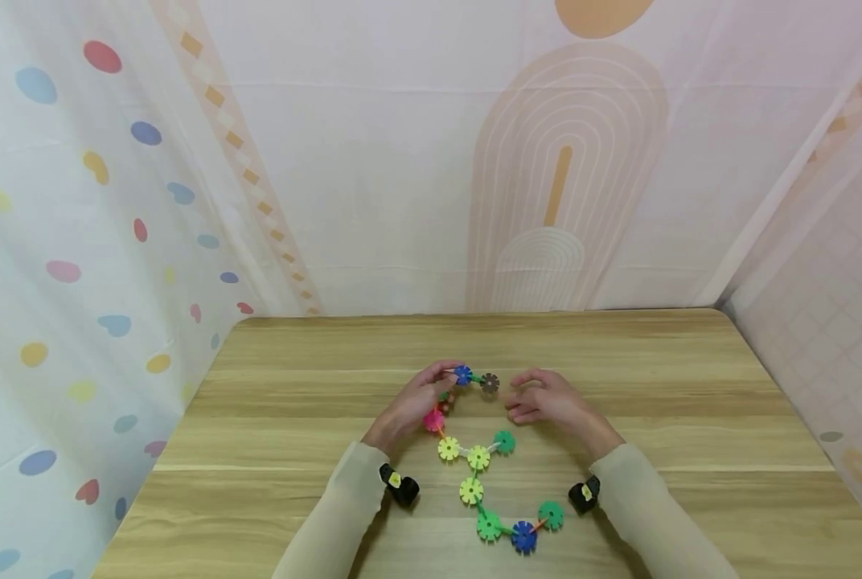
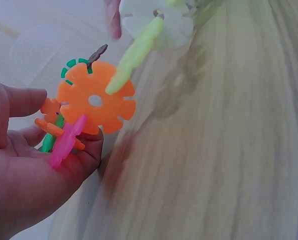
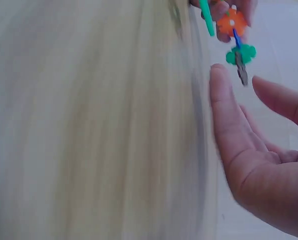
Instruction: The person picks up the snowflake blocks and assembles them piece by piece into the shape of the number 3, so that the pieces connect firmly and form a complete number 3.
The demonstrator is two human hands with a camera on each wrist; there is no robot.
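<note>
Left hand (image 1: 418, 402) pinches the upper end of a chain of snowflake building discs (image 1: 474, 466), its fingers curled round the discs near the blue disc (image 1: 462, 374) at the top, with the pink disc (image 1: 434, 420) just under the palm. In the left wrist view the fingertips (image 2: 89, 145) close on an orange disc (image 2: 96, 101) with a pink piece (image 2: 66, 141) slotted in below it, lifted a little off the wood. Beside the blue disc, a short green link leads to a brown disc (image 1: 490, 383), the free end of the chain.

Right hand (image 1: 547, 400) sits just beside that brown disc, fingers relaxed and slightly bent, holding nothing; the right wrist view shows its fingers (image 3: 229, 115) spread apart with the brown piece (image 3: 241, 71) hanging between them, and whether they touch it I cannot tell.

From the pink disc the chain runs down toward the person over the wooden table (image 1: 691, 418): yellow discs (image 1: 449, 449), a green disc (image 1: 504, 441) branching off, then more green and blue discs near the table's front edge. Black wrist-worn cameras (image 1: 400, 485) sit at the cuffs of the beige sleeves (image 1: 330, 523). Patterned fabric sheets (image 1: 402, 161) hang behind and at both sides of the table.
</note>
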